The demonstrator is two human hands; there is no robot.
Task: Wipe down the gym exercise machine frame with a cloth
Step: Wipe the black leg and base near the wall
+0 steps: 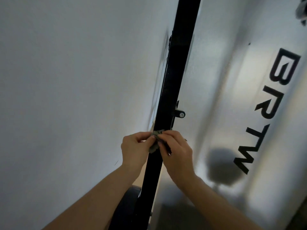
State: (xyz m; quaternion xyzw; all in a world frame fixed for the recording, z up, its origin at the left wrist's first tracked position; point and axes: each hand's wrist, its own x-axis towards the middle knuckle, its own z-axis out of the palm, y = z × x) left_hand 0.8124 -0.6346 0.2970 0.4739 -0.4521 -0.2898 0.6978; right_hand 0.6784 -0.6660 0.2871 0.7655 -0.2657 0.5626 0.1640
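Cloth (155, 141): bunched against frame post (176, 72), below post's side knob (180, 113). Pinched between left hand (135, 147) and right hand (176, 151), fingers (143, 134) curled closed on it, likely for wrapping round post.

Both bare forearms rise from the bottom edge and converge towards the middle. The left hand (134, 149) is raised with its back to the camera, fingers curled and thumb tip pinching a small cloth (153, 147). The right hand (178, 152) is just beside it, fingers bent, fingertips gripping the same cloth.
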